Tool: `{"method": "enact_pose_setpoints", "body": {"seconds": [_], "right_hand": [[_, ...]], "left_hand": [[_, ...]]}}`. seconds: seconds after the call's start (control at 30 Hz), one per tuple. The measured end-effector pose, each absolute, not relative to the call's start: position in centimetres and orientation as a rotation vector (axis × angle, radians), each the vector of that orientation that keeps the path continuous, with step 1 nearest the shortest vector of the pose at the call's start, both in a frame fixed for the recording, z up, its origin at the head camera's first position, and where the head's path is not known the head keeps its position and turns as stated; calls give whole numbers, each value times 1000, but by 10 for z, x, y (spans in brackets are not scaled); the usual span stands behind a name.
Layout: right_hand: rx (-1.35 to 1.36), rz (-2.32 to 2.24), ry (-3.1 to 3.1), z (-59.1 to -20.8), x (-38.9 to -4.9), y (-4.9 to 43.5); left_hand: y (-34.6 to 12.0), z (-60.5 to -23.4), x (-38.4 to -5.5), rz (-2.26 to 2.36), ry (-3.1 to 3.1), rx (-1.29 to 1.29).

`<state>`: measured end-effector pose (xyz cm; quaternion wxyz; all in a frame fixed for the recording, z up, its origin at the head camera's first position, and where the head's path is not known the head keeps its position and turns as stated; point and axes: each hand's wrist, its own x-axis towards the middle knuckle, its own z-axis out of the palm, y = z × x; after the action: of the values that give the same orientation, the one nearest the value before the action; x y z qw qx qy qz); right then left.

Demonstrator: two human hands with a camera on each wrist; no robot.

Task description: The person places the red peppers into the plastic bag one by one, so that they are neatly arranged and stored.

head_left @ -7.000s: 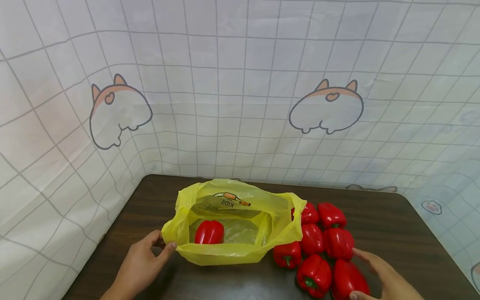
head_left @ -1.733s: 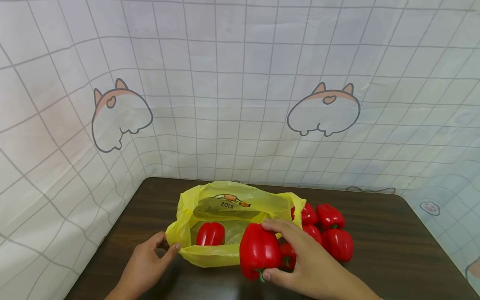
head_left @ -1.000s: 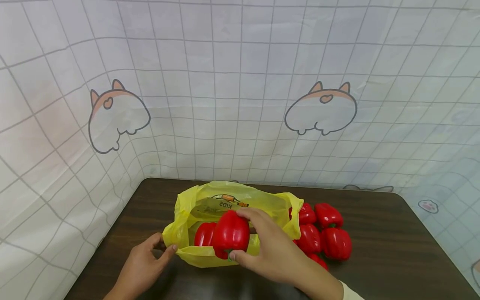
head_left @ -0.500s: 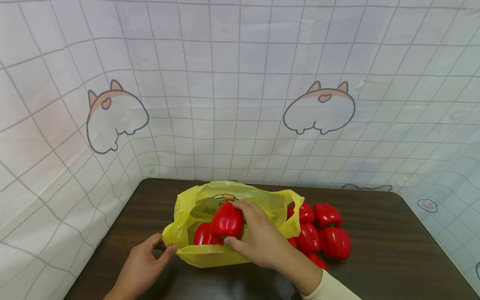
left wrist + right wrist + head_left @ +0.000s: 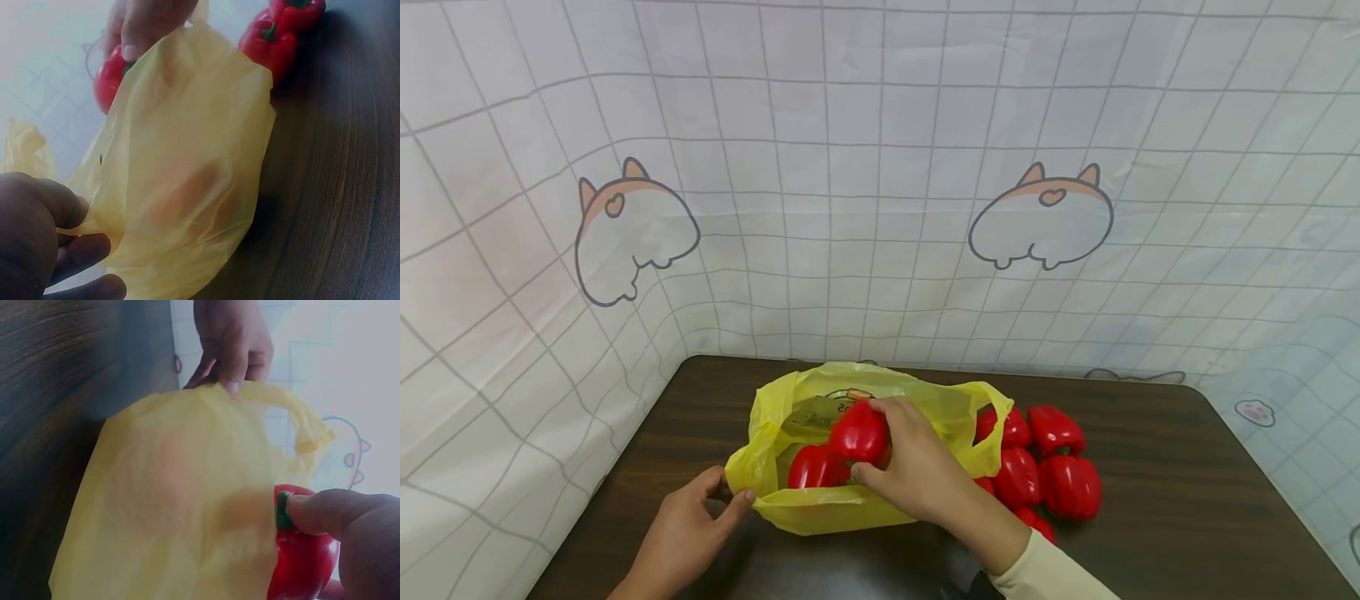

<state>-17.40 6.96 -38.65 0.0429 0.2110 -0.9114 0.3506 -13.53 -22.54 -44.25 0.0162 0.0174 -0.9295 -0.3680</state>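
A yellow plastic bag (image 5: 808, 510) stands on the table with its mouth spread wide. My left hand (image 5: 688, 529) pinches the left end of its rim between thumb and fingers. One red bell pepper (image 5: 807, 468) lies inside the bag, a dim red shape through the plastic in the wrist views. My right hand (image 5: 921, 471) grips another red bell pepper (image 5: 857, 433) at the bag's mouth, just right of the first. In the right wrist view the thumb presses beside the green stem (image 5: 284, 511) of the held pepper.
Several more red bell peppers (image 5: 1071, 487) sit in a cluster right of the bag, partly behind the bag and right forearm. The dark wooden table (image 5: 1180, 500) meets a white gridded curtain (image 5: 865, 208) at the back and sides. A small black object (image 5: 973, 587) shows under the right sleeve.
From the cluster, my right hand has taken a pepper and carried it left over the front rim to the bag's mouth, tilting it lately. My left hand keeps its pinch on the rim.
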Motion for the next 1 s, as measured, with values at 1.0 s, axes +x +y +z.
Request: {"method": "enact_pose_setpoints", "body": {"seconds": [1.0], "right_hand": [[814,951,-2813,-385,-156,85]], "left_hand": [[-224,-442,-137,-1134,-2868,22]]}}
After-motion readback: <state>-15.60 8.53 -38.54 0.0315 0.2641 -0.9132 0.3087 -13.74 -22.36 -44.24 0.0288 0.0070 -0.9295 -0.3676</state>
